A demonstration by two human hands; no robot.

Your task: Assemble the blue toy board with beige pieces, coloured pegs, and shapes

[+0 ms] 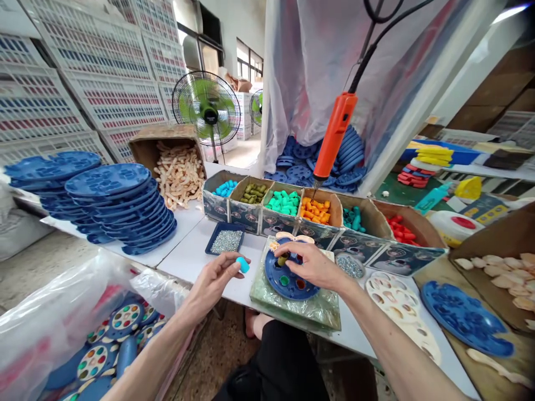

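Note:
Between the thumb and fingers of my left hand (217,278) is a small light-blue plastic cap (242,264), held just left of the work block. My right hand (311,262) reaches over a round blue plastic disc (273,278) and pinches an olive-green cap (282,259) at one of its holes. Green (284,280) and dark red pieces show in other holes. The disc lies on a block wrapped in clear film (292,312), with cream-coloured parts (295,238) at its far edge. My right fingers hide part of the disc.
A row of cardboard bins (246,214) holds caps sorted by colour. Above it hangs an orange electric screwdriver (335,136). Screws fill a dark tray (225,239) and a round dish (350,266). Blue shells (125,206) are stacked left; a cream holed plate (397,301) lies right.

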